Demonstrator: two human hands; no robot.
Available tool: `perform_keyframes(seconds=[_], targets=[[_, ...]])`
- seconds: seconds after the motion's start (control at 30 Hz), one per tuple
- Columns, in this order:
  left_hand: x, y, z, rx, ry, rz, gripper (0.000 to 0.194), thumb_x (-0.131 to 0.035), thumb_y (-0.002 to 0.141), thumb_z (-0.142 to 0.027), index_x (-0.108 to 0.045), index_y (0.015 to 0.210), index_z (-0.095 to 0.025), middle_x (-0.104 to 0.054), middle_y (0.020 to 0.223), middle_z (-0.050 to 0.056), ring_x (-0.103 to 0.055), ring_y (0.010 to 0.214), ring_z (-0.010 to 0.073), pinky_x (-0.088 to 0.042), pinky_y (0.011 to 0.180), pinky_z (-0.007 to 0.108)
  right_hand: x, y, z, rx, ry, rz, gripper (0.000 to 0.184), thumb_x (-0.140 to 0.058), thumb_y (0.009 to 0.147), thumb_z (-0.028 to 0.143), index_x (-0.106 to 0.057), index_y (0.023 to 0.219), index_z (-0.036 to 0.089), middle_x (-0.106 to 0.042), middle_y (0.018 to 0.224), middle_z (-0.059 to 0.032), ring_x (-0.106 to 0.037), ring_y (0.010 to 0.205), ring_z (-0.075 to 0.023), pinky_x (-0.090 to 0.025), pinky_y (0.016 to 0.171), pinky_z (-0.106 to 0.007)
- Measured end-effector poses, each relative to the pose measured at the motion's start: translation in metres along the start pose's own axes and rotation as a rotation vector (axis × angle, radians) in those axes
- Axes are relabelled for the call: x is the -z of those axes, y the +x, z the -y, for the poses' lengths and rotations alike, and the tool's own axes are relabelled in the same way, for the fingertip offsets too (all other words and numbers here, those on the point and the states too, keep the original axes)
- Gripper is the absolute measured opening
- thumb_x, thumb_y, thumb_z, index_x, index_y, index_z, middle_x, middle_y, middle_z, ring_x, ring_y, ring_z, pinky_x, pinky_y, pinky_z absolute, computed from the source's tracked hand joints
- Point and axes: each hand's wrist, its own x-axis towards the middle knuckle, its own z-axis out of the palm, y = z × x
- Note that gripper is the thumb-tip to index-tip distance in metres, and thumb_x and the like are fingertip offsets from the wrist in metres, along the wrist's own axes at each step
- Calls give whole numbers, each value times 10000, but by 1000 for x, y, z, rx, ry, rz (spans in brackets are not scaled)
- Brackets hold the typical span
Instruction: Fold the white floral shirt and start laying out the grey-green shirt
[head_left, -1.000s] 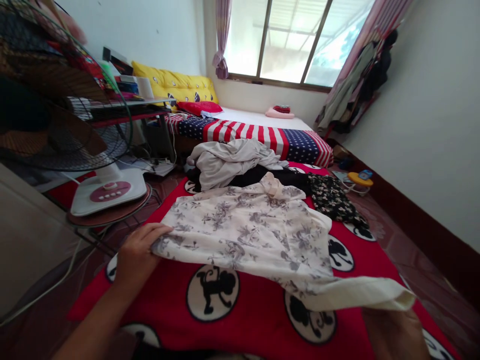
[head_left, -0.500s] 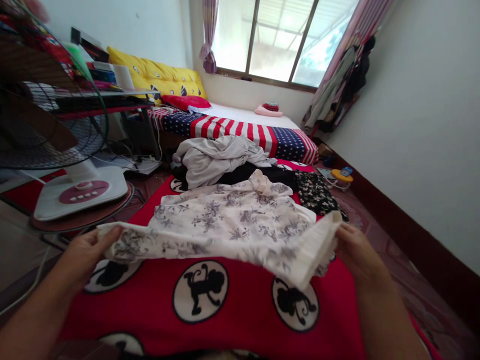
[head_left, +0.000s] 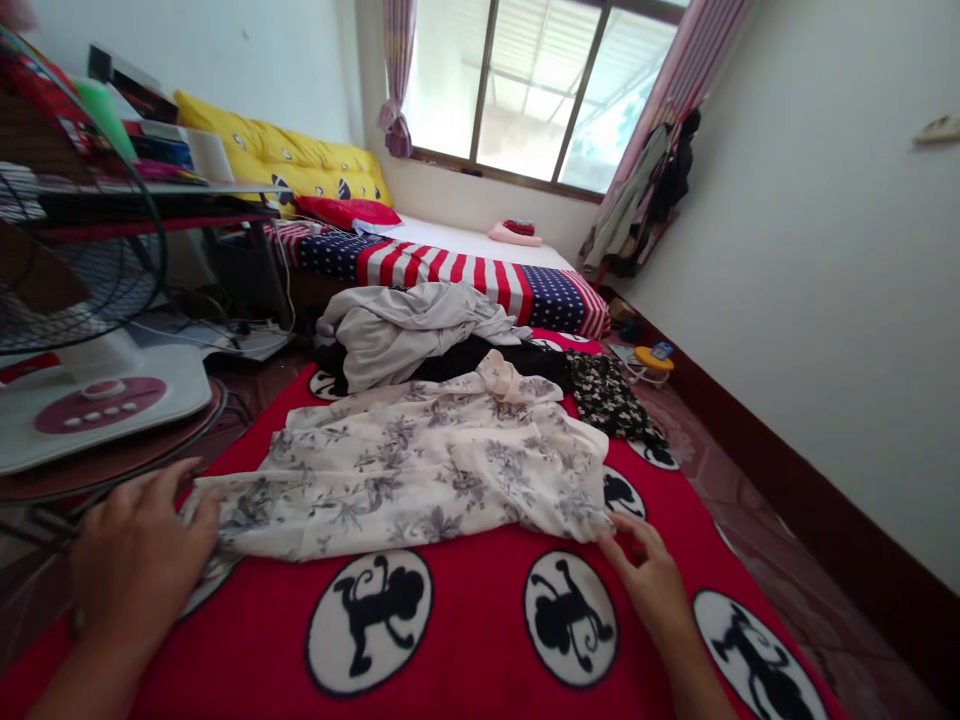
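Note:
A cream blouse with grey flower print (head_left: 375, 470) lies spread on a red blanket (head_left: 465, 640) patterned with monkey figures in white circles. My left hand (head_left: 142, 550) rests at the blouse's left end, thumb and fingers apart, touching its edge. At the near right corner, my right hand (head_left: 649, 575) pinches the hem between its fingertips. Beyond the blouse lie a crumpled light grey garment (head_left: 409, 330), a black cloth (head_left: 457, 362) and a black floral cloth (head_left: 611, 395).
On the left, an electric fan (head_left: 105, 395) stands on a round stool (head_left: 187, 430) beside a cluttered desk (head_left: 225, 190). A bed with a stars-and-stripes cover (head_left: 442, 262) is below the window. Clothes (head_left: 637, 190) hang on the right wall, above a yellow stool (head_left: 655, 362).
The near edge of the blouse, held stretched between both hands before, has come down flat on the blanket. My left hand has loosened its grip; my right hand has moved lower and leftward.

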Motion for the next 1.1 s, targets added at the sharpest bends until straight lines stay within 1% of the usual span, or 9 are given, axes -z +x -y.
perform_keyframes(seconds=[0.1, 0.27, 0.4, 0.5, 0.57, 0.7, 0.83, 1.0, 1.1], targets=[[-4, -7, -42, -191, -252, -74, 366, -396, 890, -389, -590, 1132, -194, -619, 1149, 115, -560, 1094, 296, -437, 977, 478, -7, 4, -1, 90, -50, 2, 399, -680, 699, 496, -699, 967, 201, -617, 1160, -105, -575, 1085, -287, -477, 901, -421], [-22, -18, -150, -387, -811, 336, 389, -497, 843, -358, -570, 1198, -216, -646, 1133, 74, -649, 900, 210, -537, 791, 344, -23, 12, -6, 125, -2, -2, 308, -636, 739, 444, -714, 919, 207, -604, 1189, -116, -575, 1091, -286, -510, 823, -386], [-41, -12, -230, -412, -844, 475, 647, -634, 769, -395, -467, 1350, -163, -577, 1296, 144, -594, 1116, 281, -456, 971, 401, -24, 10, -12, 232, 54, 46, 310, -579, 714, 232, -697, 999, 216, -560, 1290, -99, -513, 1214, -267, -405, 1039, -409], [-54, -8, -267, -411, -787, 503, 844, -763, 645, -442, -456, 1375, -151, -556, 1318, 174, -495, 1234, 362, -380, 1035, 450, -23, 8, -15, 241, 67, 56, 434, -497, 660, 136, -691, 1041, 214, -548, 1320, -89, -487, 1257, -254, -360, 1085, -413], [-60, -10, -278, -411, -785, 503, 797, -798, 608, -383, -522, 1323, -164, -597, 1246, 162, -540, 1167, 363, -416, 980, 439, -22, 8, -15, 225, 65, 41, 449, -472, 678, 140, -695, 1061, 214, -567, 1300, -91, -501, 1242, -253, -397, 1051, -415], [-67, -24, -275, -431, -853, 465, 384, -711, 695, -229, -679, 1077, -196, -661, 1017, 83, -629, 959, 275, -469, 850, 358, -20, 17, -11, 114, 90, -12, 359, -489, 788, 283, -692, 1068, 188, -639, 1194, -119, -595, 1102, -262, -497, 909, -397], [-67, -33, -268, -426, -965, 392, 320, -651, 714, -157, -681, 1029, -202, -642, 989, 50, -621, 932, 221, -468, 835, 309, -21, 48, -4, -128, 82, -59, 504, -474, 812, 524, -648, 1094, 145, -724, 934, -118, -670, 654, -214, -530, 599, -333], [-67, -29, -266, -382, -1080, 320, 188, -604, 719, -141, -688, 876, -201, -669, 864, 13, -629, 840, 184, -466, 781, 259, -30, 86, -6, -125, -20, -102, 356, -680, 596, 525, -668, 716, 190, -685, 621, -51, -625, 562, -209, -458, 531, -283], [-71, -21, -262, -254, -1109, 246, 128, -571, 766, -199, -669, 847, -181, -678, 811, 17, -622, 776, 179, -455, 733, 254, -31, 90, -12, -134, -60, -206, 341, -655, 602, 537, -606, 611, 200, -645, 552, -66, -603, 536, -221, -441, 523, -301]])
